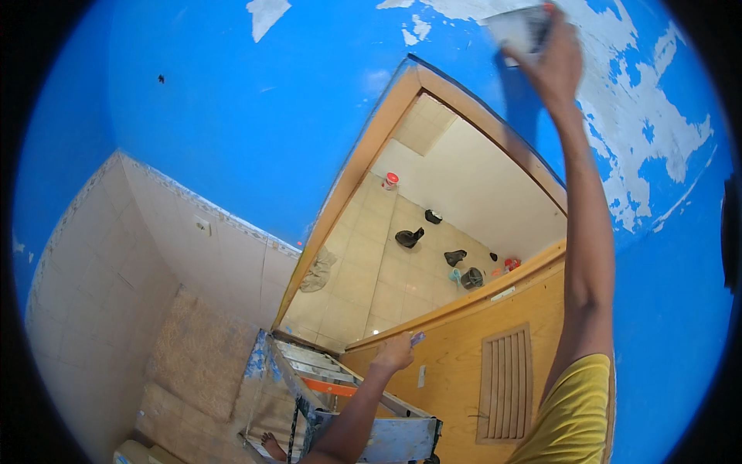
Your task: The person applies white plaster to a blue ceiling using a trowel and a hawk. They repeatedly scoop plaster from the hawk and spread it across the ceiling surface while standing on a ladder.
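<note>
High on the blue wall [232,124], my right hand [563,66] grips a wide, flat-bladed scraper [516,32], slightly blurred. Its blade lies at the wall beside bare white patches [618,100] where the paint is gone. My left hand [394,353] is lower down, above the stepladder, with its fingers closed around an object with a purple end [418,339]; most of that object is hidden by the hand. Just below my right hand runs the top of the wooden door frame [495,116].
A paint-splashed stepladder [379,437] stands below, with a bare foot [272,446] near it. The wooden door [448,332] with a louvred vent [506,383] stands open. Through the doorway, black bags [410,237], a bucket [471,278] and a red-lidded tub [390,180] rest on tiles.
</note>
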The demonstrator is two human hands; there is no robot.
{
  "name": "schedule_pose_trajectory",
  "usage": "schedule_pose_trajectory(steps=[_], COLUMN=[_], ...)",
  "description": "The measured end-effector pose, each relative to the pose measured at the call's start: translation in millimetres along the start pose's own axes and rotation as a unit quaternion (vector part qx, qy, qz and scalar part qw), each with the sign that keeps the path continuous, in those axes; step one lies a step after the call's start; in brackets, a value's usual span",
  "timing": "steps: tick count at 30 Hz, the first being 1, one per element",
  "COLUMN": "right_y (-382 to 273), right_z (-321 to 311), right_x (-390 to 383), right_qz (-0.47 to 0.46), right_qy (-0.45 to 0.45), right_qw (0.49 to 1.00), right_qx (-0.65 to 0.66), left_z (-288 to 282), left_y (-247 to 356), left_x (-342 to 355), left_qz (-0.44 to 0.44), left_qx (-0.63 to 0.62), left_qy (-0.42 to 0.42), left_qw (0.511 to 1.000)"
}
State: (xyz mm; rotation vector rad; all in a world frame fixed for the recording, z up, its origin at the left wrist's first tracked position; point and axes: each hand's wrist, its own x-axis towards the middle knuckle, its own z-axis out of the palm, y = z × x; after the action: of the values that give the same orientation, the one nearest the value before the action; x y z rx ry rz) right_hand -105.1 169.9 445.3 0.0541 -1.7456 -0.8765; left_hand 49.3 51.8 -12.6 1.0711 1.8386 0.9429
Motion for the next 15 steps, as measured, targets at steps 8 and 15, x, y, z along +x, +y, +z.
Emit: schedule_pose_trajectory(steps=[8,15], right_y=[4,-26], right_z=[3,-19], right_x=[1,16], right_qz=[0.01,0.086], right_qy=[-0.02,-0.099], right_qw=[0.999,0.991], right_qx=[-0.035,0.041], left_z=[1,-3], left_y=[2,4], left_x=[0,-4], left_qz=[0.004,-0.006], left_qx=[0.038,0.031], left_qy=[0.006,-0.011], left_qw=[0.999,0.999])
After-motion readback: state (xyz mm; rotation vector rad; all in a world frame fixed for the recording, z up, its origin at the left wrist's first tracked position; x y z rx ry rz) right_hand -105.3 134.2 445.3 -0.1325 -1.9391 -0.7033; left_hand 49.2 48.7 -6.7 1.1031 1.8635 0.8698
